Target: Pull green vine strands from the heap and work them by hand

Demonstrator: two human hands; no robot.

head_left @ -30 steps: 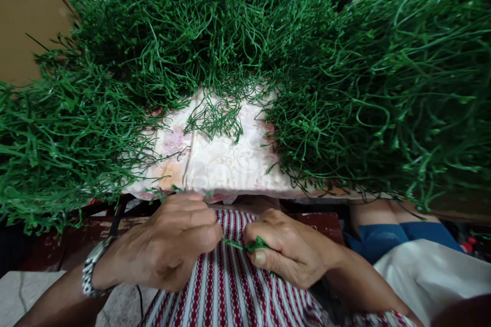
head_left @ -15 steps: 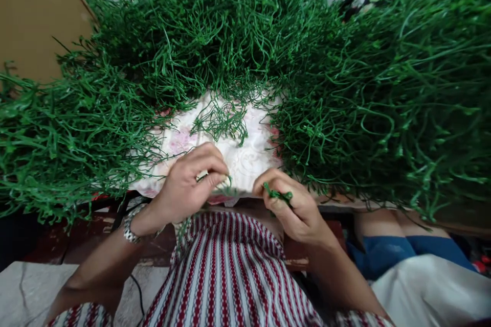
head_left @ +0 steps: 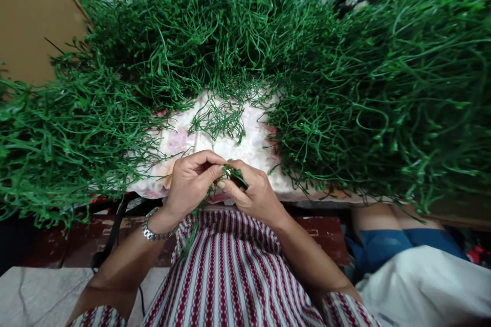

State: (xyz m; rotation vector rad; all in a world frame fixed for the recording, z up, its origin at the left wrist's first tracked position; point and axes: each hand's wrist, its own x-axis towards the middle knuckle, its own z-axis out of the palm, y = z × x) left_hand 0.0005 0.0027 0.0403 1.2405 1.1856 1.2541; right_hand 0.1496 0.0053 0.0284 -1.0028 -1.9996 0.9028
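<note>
My left hand (head_left: 190, 184) and my right hand (head_left: 251, 194) meet over the near edge of a floral cloth (head_left: 245, 150). Both pinch the same small green plastic sprig (head_left: 232, 172) between fingertips, and a thin green stem (head_left: 195, 219) hangs from the left hand toward my striped lap. A metal watch (head_left: 153, 227) sits on my left wrist. A small loose clump of green stems (head_left: 218, 120) lies on the cloth just beyond the hands.
Large heaps of green plastic stems (head_left: 364, 97) ring the cloth on the left, back and right. A brown board (head_left: 26, 15) leans at the far left. Another person's leg in blue shorts (head_left: 387, 237) is at the right. A black cable (head_left: 115, 230) runs down at the lower left.
My hands rose from my lap to the cloth's edge and have come together; the right hand moved left with its green piece until it met the left hand.
</note>
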